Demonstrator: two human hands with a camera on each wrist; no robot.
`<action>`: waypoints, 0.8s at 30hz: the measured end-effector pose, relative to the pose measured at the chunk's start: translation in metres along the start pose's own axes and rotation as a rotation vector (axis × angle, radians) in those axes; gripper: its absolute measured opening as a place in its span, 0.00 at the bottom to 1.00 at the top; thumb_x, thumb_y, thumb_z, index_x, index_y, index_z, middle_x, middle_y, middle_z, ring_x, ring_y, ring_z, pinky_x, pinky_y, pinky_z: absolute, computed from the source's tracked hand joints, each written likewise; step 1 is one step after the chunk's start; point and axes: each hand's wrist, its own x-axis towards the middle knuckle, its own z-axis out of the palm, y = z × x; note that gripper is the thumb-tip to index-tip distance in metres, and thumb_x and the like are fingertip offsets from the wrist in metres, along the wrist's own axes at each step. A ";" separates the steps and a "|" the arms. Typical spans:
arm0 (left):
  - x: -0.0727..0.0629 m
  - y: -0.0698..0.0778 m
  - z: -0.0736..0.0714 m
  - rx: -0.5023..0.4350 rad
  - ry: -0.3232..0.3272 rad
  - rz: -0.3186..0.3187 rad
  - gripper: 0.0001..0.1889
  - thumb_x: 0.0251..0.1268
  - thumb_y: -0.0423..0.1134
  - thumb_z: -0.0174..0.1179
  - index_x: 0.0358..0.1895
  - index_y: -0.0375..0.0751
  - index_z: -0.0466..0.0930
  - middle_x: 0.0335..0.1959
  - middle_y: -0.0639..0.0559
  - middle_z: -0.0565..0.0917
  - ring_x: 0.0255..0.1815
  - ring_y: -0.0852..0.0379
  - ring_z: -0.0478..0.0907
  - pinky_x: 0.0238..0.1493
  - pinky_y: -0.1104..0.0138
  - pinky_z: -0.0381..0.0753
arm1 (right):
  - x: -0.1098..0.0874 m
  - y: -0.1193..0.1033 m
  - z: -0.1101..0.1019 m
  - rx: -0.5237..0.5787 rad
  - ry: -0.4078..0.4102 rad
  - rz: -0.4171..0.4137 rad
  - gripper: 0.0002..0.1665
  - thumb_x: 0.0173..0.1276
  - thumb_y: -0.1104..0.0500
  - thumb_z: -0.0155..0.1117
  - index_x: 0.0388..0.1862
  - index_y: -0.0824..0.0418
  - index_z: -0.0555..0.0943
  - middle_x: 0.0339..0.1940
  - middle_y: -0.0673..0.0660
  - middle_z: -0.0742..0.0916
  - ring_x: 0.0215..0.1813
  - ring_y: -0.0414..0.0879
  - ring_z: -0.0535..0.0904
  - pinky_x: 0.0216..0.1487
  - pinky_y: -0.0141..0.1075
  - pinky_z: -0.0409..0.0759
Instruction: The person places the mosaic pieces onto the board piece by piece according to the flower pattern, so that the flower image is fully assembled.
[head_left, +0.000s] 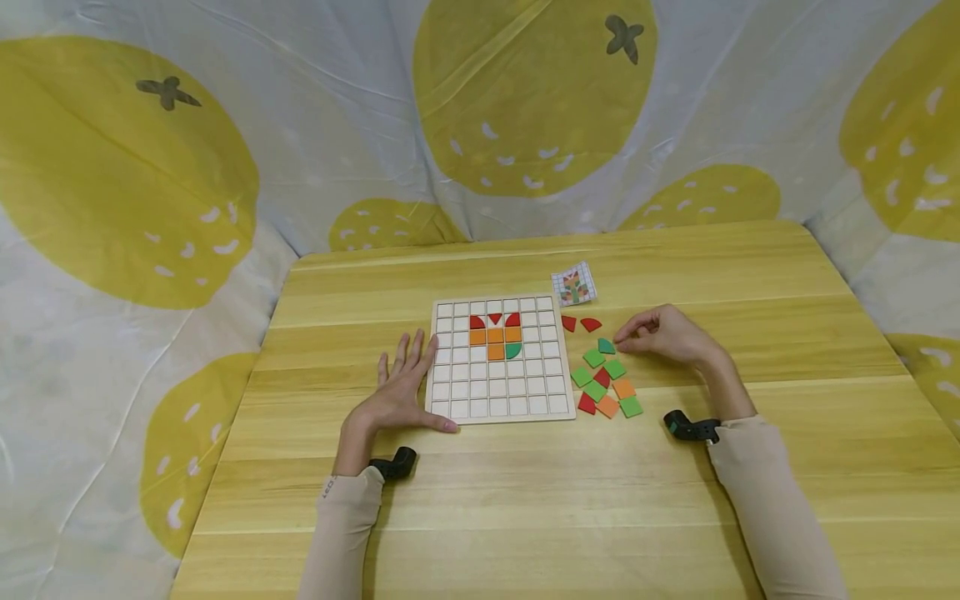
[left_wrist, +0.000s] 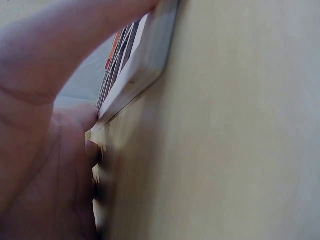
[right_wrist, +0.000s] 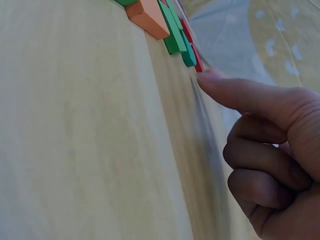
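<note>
Left hand: fingers spread and released, grasping nothing; index tip at the left rim of the gridded board, thumb along its near edge. The board lies flat just right of these fingers, 8 coloured pieces set in its cells. Judged stiff and fairly light, likely wood, apt to skate if nudged; best steadied by the rim.

Beyond the right fingertips and leftward: a patterned card, probably paper, quick to crease; lift by a corner. Nearer those tips, still to their left, 2 red pieces. From the tips toward the wearer's side, a scatter of green squares, red quarter-rounds and orange squares, some edge to edge. A teal quarter-round lies immediately left of the right fingertips.

Handling, by judgement: light, rigid, smooth-faced, hard to break; low sides give little purchase. Pinch across 2 opposite edges.

Right hand: thumb and index drawn together, other fingers curled under; whether the tips grasp the teal piece, cannot tell.

Surface: pale wood-grain table beneath both hands, looks smooth. Room: white cloth with yellow fruit print, hung left, right and beyond the fingers.
</note>
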 end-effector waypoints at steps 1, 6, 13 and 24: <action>0.000 0.000 0.000 0.000 0.001 0.000 0.78 0.41 0.63 0.82 0.86 0.47 0.30 0.86 0.44 0.24 0.85 0.39 0.16 0.78 0.33 0.17 | 0.001 0.000 0.001 -0.004 0.007 -0.010 0.11 0.70 0.58 0.73 0.47 0.61 0.90 0.42 0.59 0.91 0.30 0.36 0.71 0.33 0.29 0.69; -0.001 0.001 0.000 0.002 -0.002 0.000 0.78 0.41 0.63 0.82 0.86 0.46 0.30 0.86 0.43 0.24 0.85 0.39 0.16 0.78 0.33 0.17 | 0.005 0.000 0.004 -0.010 -0.028 -0.063 0.17 0.71 0.60 0.72 0.58 0.59 0.88 0.28 0.55 0.79 0.24 0.37 0.60 0.27 0.30 0.60; 0.000 0.000 0.001 0.006 -0.001 0.003 0.78 0.41 0.63 0.82 0.86 0.45 0.30 0.86 0.43 0.24 0.85 0.38 0.16 0.77 0.32 0.18 | 0.010 -0.002 0.012 -0.065 -0.066 -0.127 0.18 0.70 0.58 0.73 0.57 0.56 0.88 0.19 0.48 0.64 0.22 0.37 0.57 0.27 0.30 0.57; -0.001 0.000 0.000 0.005 0.003 0.007 0.78 0.41 0.63 0.82 0.86 0.45 0.30 0.86 0.43 0.25 0.86 0.38 0.17 0.77 0.32 0.18 | 0.010 -0.005 0.016 -0.022 -0.026 -0.071 0.16 0.65 0.58 0.78 0.50 0.60 0.90 0.23 0.52 0.77 0.24 0.38 0.60 0.27 0.31 0.59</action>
